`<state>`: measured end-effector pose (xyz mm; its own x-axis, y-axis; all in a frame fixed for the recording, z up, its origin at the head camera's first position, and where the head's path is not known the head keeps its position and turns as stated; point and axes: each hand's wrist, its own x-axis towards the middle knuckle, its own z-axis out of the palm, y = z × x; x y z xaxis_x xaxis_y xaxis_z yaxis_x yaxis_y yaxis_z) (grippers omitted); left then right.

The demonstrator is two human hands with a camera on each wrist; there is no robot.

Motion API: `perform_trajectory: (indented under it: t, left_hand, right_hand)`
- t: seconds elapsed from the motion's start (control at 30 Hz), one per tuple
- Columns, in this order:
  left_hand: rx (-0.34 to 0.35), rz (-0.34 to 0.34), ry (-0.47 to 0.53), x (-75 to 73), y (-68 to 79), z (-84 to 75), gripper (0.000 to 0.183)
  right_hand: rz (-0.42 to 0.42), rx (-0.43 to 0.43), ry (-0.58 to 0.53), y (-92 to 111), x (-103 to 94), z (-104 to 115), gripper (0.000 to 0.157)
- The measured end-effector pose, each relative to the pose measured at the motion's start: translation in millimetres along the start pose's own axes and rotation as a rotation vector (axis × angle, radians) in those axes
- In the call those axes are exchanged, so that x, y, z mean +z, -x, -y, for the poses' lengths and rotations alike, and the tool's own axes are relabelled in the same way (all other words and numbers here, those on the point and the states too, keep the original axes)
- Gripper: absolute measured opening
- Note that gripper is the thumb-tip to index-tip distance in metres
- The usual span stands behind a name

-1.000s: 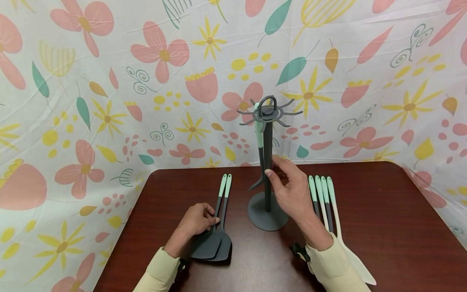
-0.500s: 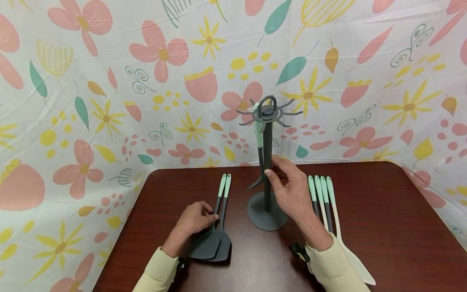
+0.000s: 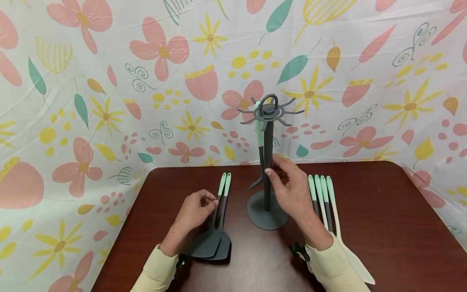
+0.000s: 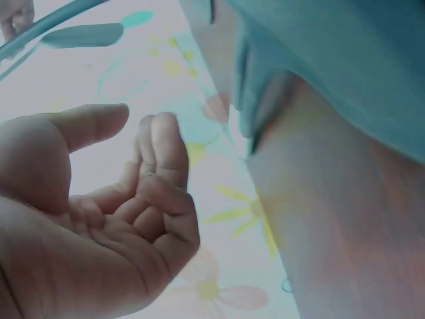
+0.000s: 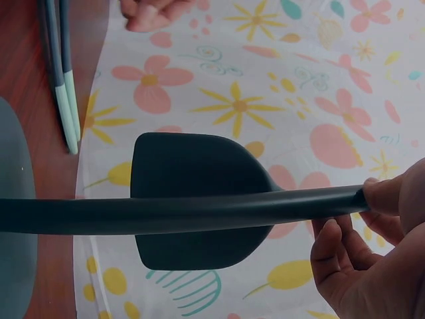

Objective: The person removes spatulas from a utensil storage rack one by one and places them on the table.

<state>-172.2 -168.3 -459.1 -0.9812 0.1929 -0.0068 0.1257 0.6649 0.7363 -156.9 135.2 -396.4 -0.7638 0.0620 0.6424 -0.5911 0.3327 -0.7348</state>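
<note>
My right hand (image 3: 292, 188) grips the dark grey post of the utensil stand (image 3: 268, 162), thumb in front and fingers behind. The stand has a round base and a ring of hooks. A slotless turner (image 5: 206, 159) with a mint handle hangs from a hook, behind the post in the right wrist view. Over two grey turners (image 3: 219, 243), which lie overlapped on the table, hovers my left hand (image 3: 197, 209), close to their handles. In the left wrist view its fingers are loosely bent, and a gap shows between thumb and fingertips with nothing held.
Several mint-handled utensils (image 3: 322, 198) lie side by side right of the stand, partly hidden by my right arm; a cream one reaches nearest the front. A flowered cloth (image 3: 160, 81) hangs behind the brown table (image 3: 255, 267).
My left hand has moved up along the turners, away from their blades toward the mint handle ends. The right hand stays on the post, and the stand has not moved.
</note>
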Motion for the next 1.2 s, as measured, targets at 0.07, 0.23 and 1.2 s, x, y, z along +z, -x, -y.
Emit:
perform_trajectory:
  t: [0.07,0.23,1.2]
  left_hand:
    - [0.039,-0.018,0.010,-0.8,-0.9,-5.3,0.005]
    - [0.119,-0.022,0.057,-2.1,-5.3,-17.3,0.005]
    - [0.302,0.023,0.198,21.1,-29.8,-69.3,0.010]
  right_hand:
    - [-0.001,0.000,-0.002,-0.5,-0.1,0.1,0.033]
    - [-0.003,-0.004,0.001,-1.7,-0.2,0.3,0.032]
    - [0.009,0.014,0.038,0.0,-0.3,-0.2,0.030]
